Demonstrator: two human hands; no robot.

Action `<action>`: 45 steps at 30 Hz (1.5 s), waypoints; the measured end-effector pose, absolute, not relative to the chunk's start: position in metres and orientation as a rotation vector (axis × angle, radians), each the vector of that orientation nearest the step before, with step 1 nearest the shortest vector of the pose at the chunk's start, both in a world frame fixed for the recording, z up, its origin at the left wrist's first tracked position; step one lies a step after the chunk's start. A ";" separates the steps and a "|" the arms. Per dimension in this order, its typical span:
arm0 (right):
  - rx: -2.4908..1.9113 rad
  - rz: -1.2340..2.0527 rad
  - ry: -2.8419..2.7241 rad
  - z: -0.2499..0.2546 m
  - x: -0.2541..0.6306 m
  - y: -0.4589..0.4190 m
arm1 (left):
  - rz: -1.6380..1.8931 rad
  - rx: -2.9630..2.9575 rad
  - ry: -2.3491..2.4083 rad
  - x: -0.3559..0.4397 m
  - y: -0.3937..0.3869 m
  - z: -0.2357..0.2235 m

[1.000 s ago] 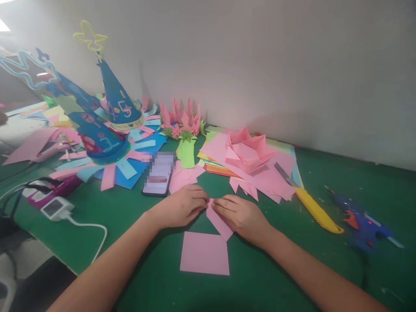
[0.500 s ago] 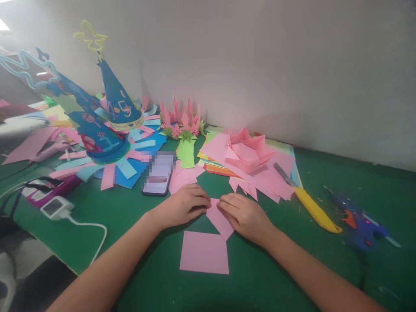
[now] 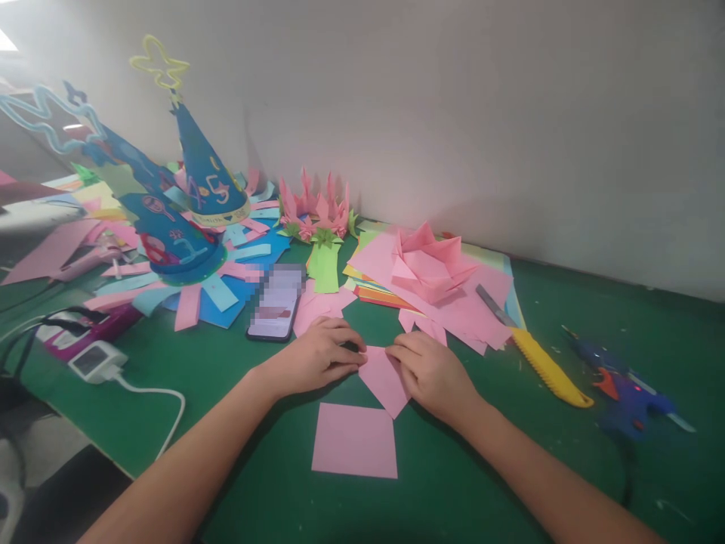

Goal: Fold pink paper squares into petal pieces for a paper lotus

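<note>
A small pink sheet of paper [image 3: 384,385] lies on the green table between my hands, one corner pointing toward me. My left hand [image 3: 320,357] has its fingers closed at the sheet's upper left edge. At its upper right edge, my right hand [image 3: 433,370] presses with bent fingers. Both hands rest low on the table surface. Just below this sheet lies another pink rectangle of paper [image 3: 355,440], flat and untouched. Beyond my left hand a phone [image 3: 276,302] lies face up, its screen blurred.
A pink folded paper flower [image 3: 430,261] sits on stacked coloured paper. A yellow utility knife [image 3: 549,370] and a blue glue gun [image 3: 628,397] lie at right. Blue cone hats [image 3: 207,162], a pink paper crown [image 3: 317,208] and a white-cabled charger [image 3: 99,363] are at back and left.
My right hand has slid slightly right along the pink sheet, uncovering more of its upper edge. My left hand has barely moved.
</note>
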State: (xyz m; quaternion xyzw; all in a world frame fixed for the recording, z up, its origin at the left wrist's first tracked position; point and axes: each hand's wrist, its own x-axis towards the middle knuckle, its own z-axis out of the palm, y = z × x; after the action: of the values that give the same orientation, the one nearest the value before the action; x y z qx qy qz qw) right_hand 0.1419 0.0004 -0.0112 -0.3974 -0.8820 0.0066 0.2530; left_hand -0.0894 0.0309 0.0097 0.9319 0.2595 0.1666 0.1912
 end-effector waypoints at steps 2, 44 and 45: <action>-1.127 0.087 -2.343 -0.010 0.140 0.001 | 0.473 2.626 0.706 -0.090 0.030 0.010; -1.404 1.151 -1.535 -0.001 0.124 0.006 | 0.939 1.192 0.979 -0.049 0.022 -0.014; -1.410 1.163 -1.535 -0.001 0.124 0.006 | 0.931 1.197 0.986 -0.050 0.022 -0.014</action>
State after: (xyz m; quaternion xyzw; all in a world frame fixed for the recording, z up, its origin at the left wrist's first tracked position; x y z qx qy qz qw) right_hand 0.1237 0.0063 -0.0008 -0.5491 -0.5980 0.4529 0.3685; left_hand -0.0497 0.0220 -0.0143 0.5201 0.4284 0.4048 0.6181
